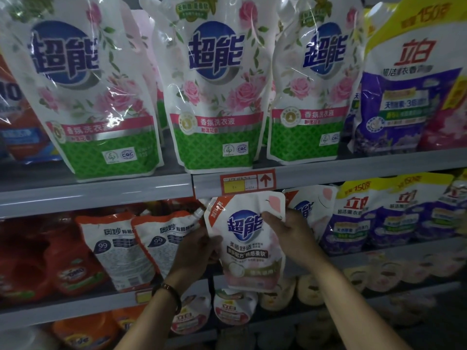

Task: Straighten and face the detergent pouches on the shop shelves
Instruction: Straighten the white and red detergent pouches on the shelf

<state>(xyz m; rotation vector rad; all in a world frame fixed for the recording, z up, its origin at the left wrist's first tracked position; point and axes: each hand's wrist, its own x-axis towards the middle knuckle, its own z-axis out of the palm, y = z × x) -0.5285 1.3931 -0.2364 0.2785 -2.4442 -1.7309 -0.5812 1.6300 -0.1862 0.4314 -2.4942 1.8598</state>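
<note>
Upper shelf (101,190) carries three big rose-print pouches (214,97), faces forward, the left one leaning; lower down, the small white-and-pink pouch (246,243) is held in front of the middle shelf (379,258), just under the price tag (246,184), slightly tilted. Left hand (194,251) grips its left edge; right hand (290,236) pinches its upper right side, thumb across the front. Likely soft, liquid-filled, bottom-heavy, slick film; best taken by the stiffer side seams, not the belly.

White-and-pink detergent pouch (246,242) — upright, front facing out, slightly tilted — at the middle shelf's front.
</note>
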